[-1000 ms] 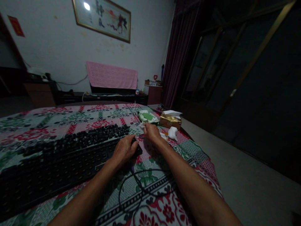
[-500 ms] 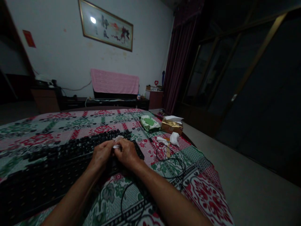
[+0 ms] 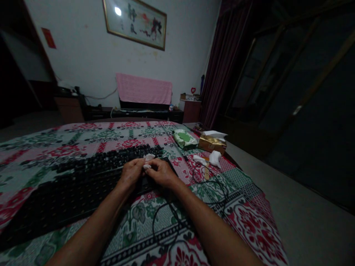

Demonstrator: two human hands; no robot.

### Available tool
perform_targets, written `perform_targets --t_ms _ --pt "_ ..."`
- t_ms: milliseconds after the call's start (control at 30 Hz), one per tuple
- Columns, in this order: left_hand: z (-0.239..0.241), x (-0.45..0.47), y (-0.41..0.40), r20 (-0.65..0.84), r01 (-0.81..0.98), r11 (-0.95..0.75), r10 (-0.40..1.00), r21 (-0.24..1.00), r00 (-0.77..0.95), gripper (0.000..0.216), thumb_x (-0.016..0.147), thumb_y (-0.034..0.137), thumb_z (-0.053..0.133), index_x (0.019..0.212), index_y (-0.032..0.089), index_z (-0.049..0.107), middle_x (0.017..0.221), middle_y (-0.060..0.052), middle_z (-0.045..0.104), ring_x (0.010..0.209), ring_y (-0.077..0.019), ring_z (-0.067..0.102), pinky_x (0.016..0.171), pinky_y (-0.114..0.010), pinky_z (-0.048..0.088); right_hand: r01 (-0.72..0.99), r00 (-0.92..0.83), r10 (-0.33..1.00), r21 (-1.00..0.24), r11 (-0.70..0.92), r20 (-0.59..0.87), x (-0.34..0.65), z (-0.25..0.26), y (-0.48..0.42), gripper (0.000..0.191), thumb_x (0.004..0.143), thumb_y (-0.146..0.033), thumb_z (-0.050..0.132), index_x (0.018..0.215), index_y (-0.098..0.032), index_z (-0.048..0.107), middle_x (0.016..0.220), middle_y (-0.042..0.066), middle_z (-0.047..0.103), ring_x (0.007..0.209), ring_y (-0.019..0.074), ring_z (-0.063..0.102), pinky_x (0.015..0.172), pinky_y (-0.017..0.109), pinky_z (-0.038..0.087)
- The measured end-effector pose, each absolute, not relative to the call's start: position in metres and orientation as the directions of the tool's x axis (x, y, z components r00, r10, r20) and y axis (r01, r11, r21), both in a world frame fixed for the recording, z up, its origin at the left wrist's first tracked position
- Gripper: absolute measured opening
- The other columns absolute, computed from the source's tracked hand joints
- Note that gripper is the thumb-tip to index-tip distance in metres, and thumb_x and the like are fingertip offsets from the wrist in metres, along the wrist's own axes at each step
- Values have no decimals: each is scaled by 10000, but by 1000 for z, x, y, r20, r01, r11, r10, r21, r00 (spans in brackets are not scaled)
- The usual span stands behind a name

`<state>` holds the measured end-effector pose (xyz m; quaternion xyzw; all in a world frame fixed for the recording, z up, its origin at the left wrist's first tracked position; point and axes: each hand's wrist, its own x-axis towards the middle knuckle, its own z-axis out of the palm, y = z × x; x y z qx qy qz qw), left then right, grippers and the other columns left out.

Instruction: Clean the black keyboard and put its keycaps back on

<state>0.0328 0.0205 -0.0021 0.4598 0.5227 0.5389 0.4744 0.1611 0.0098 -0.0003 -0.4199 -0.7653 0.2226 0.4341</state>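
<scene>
Fingers of the left hand (image 3: 131, 173) and right hand (image 3: 163, 173) pinch together one white tissue (image 3: 149, 157), probably because it is soft, above the keyboard base (image 3: 69, 199). Beyond lie loose keycaps (image 3: 113, 158). Near the table's (image 3: 249, 183) right edge stands a tissue box (image 3: 210, 144), perhaps for easy reach.

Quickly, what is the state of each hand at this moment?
Left hand: closed, its fingertips holding a crumpled white tissue.
Right hand: closed, its fingertips holding the same tissue.
</scene>
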Motion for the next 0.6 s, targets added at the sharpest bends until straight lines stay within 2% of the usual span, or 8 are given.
perform_targets --t_ms 133,233,300,400,467,600 --pt "2 34 16 -26 -100 21 998 995 -48 304 569 400 621 693 122 620 568 20 569 509 -97 501 482 -202 387 349 -202 926 -860 372 319 165 0 14 185 733 -301 511 697 -159 624 662 -12 607 630 112 553 595 211 429" --pt "8 37 11 -25 -171 26 1000 985 9 277 580 390 621 672 130 591 577 24 561 501 -87 489 480 -200 389 286 -89 943 -898 334 322 167 2 16 191 728 -329 506 685 -161 585 633 -20 579 609 109 542 574 208 430" --pt "10 38 10 -26 -205 33 999 978 40 283 587 398 620 672 131 581 584 22 565 501 -88 491 485 -204 396 239 -58 945 -915 326 322 168 2 17 223 735 -376 502 711 -166 571 644 -20 577 613 110 549 585 215 442" --pt "8 39 10 -34 -239 50 997 970 70 307 596 411 626 700 126 583 585 17 566 500 -87 494 483 -200 389 155 -37 958 -945 286 284 168 -2 20 289 717 -408 532 890 -178 558 711 -16 594 613 112 565 576 223 454" --pt "5 38 11 -14 -235 32 997 971 76 320 608 418 627 714 119 589 583 19 559 483 -75 477 461 -186 360 162 -44 959 -945 283 280 167 -4 22 350 694 -406 564 961 -180 551 752 -8 607 638 119 572 579 227 456" --pt "3 36 13 31 -150 -16 994 989 102 342 657 436 594 744 105 608 594 10 562 463 -59 456 434 -174 317 260 -43 939 -903 341 342 168 -5 22 299 705 -438 549 794 -157 605 718 3 612 649 130 553 580 228 435"
